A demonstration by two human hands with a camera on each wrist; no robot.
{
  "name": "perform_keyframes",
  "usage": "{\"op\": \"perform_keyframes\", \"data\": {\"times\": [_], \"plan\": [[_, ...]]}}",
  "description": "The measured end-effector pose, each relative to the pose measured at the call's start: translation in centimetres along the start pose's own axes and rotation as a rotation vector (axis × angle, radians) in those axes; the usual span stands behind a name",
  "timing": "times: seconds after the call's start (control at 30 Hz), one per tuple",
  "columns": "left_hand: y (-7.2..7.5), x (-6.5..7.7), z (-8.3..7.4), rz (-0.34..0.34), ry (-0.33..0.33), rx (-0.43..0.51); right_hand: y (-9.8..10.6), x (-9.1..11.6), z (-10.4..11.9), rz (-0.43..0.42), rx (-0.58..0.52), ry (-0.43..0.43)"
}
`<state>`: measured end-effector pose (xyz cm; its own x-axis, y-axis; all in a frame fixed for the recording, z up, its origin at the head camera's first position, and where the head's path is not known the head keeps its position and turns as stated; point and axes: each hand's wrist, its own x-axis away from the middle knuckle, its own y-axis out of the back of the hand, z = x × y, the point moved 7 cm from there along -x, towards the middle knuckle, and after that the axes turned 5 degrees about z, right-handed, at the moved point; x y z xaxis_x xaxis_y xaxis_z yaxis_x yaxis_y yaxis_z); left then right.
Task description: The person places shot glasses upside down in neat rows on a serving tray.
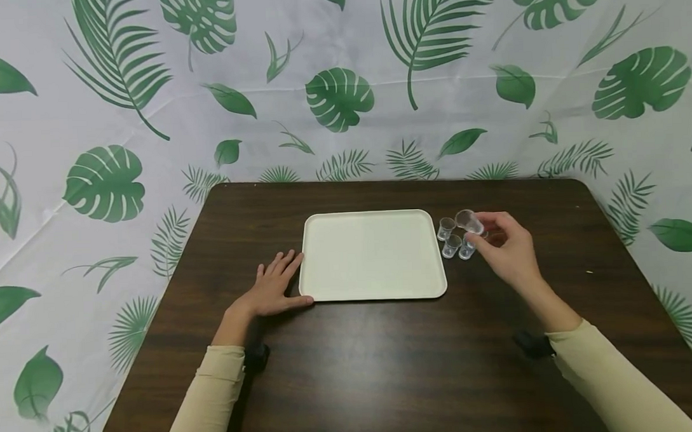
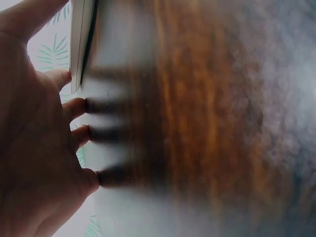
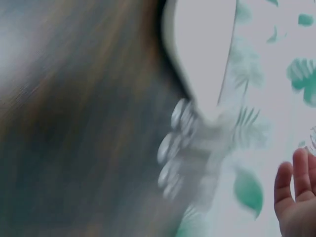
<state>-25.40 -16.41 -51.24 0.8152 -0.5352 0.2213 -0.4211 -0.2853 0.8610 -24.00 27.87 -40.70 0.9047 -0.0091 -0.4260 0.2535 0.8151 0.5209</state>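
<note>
your right hand pinches a small clear cup in its fingers, raised and tilted, right of centre in the head view. left of centre, your left hand grasps nothing, its fingers straight and spread, the thumb at the lower left corner of a white tray. the tray lies flat in the middle of the frame. against its right side, just below the lifted cup, more clear cups stand bunched on the dark worktop. a leaf-print cloth spans the upper frame.

the risk, as it looks from here: a low swing of the lifted cup could topple its close-set neighbours; a loose pinch could let the smooth wall slip; a hard push from your left thumb could slide the tray into the cups.

the count: two hands, one tray, one worktop, one cup held, at least three standing. others may hide behind your right fingers, and the right wrist view is too blurred to settle the total.
</note>
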Motion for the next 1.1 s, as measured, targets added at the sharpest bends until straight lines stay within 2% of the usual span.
{"op": "perform_keyframes", "data": {"times": [0.1,0.23,0.47,0.7,0.87,0.97,1.1], "plan": [[0.1,-0.1,0.0,-0.008,-0.008,-0.010,-2.6,-0.9,1.6,0.110,0.011,0.046],[0.1,0.1,-0.1,-0.007,-0.012,-0.001,-6.7,-1.8,2.6,0.247,0.027,0.044],[0.3,0.0,-0.1,-0.004,-0.005,0.000,-14.5,-2.8,3.5,0.388,-0.020,0.008],[0.1,0.0,0.1,0.009,0.012,-0.002,-21.9,-3.0,5.1,0.455,-0.026,-0.091],[-0.1,-0.2,0.3,0.019,0.023,0.005,-25.4,-3.4,6.4,0.441,-0.011,-0.125],[-0.1,-0.3,0.4,0.026,0.031,0.000,-26.7,-3.7,7.3,0.442,0.016,-0.100],[-0.1,-0.2,0.5,0.023,0.033,-0.004,-28.1,-4.0,8.6,0.470,0.081,-0.023]]}}
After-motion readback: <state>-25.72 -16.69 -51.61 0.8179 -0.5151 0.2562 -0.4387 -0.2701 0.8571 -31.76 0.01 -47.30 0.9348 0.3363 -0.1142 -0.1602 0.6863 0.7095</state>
